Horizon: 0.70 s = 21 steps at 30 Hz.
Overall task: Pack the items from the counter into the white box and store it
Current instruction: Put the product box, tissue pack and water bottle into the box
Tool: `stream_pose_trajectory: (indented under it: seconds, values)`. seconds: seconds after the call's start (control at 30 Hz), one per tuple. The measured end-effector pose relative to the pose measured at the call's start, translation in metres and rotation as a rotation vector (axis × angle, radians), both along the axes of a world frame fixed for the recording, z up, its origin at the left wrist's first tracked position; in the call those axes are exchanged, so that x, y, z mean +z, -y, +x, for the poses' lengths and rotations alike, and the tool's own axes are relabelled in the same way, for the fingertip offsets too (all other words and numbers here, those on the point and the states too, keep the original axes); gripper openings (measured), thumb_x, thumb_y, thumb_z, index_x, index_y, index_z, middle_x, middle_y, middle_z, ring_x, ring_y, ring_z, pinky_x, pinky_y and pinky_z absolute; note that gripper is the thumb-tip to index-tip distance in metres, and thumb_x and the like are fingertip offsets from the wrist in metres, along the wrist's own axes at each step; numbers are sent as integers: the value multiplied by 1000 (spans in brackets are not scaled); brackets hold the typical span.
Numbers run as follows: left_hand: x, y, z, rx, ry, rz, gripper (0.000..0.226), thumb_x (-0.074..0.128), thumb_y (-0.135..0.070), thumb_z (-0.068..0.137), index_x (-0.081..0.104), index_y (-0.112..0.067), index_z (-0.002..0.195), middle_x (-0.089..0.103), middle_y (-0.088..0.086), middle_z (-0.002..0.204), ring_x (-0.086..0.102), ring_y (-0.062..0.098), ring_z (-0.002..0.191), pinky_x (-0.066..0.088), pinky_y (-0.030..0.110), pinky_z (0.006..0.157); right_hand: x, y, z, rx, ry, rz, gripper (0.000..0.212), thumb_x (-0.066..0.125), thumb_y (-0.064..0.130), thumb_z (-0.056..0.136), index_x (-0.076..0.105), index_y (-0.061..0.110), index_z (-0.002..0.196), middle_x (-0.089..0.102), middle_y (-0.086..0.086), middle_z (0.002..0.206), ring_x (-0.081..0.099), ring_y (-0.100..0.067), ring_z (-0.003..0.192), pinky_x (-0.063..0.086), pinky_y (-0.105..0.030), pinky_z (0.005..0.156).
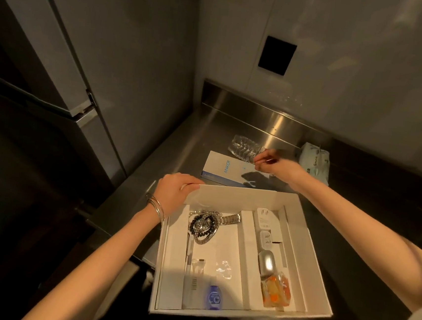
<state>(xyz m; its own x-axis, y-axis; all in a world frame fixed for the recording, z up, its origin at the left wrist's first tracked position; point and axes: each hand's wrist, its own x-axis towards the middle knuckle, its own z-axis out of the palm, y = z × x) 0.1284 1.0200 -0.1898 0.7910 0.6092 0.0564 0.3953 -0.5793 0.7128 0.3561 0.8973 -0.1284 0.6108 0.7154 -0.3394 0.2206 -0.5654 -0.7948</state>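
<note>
White box [239,197] sits open on the steel table [202,135], left hand [173,195] gripping its far left corner, right hand [273,166] pinching the end of a clear bottle [244,147] lying just behind it.

We're looking at a dim, warm, yellowish shot here. Light is coming down from above and hitting the white box [240,196] hardest, so its floor is nearly blowing out, while the whole left side is sinking into black. The backsplash of the table [188,142] is throwing a bright glare streak. The right hand [279,166] is casting a hard shadow across the Anker carton [219,167] and looking slightly motion-blurred. Edges are bowing from the wide lens.
</note>
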Motion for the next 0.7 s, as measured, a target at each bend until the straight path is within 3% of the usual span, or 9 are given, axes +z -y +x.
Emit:
stream_pose_trajectory:
  seconds: [0.07,0.17,0.27,0.4,0.53,0.7]
  values:
    - [-1,0,0,-1,2,-7,22,51,-20,91,68,-18,106,70,5,104,52,7,88,39,10,70,-13,-11,13,63,85,-96,23,63,6,83,62,8,107,61,-8,106,57,-21,101,45,-21,81]
    - [-2,-1,0,1,-10,-15,23,50,-20,91,68,-19,106,69,4,105,52,7,90,39,9,72,-37,-27,29,229,208,-245,49,69,14,80,51,9,125,55,-11,127,51,-27,118,39,-27,92]
    - [1,0,0,11,-9,-29,23,49,-18,92,68,-19,105,70,3,103,52,6,89,41,14,76,-60,-38,38,398,254,-335,68,74,20,76,42,10,134,47,-10,138,46,-27,125,38,-33,104]
    - [2,1,1,21,-5,-38,23,50,-18,92,69,-20,103,70,1,101,53,3,87,38,8,74,-82,-49,41,600,437,-465,88,76,29,73,26,16,144,30,-10,149,31,-31,135,28,-40,112]
    - [3,-1,1,28,-15,-24,22,51,-17,91,70,-20,102,70,-1,99,52,1,85,35,2,71,-93,-53,45,625,579,-512,105,81,30,66,14,26,146,26,-12,151,28,-37,137,28,-47,112]
    - [3,0,0,20,-10,-23,22,52,-16,91,70,-21,101,71,0,99,54,5,87,38,12,77,-90,-51,52,542,624,-424,100,80,38,64,22,24,144,39,-13,142,39,-33,127,41,-47,102]
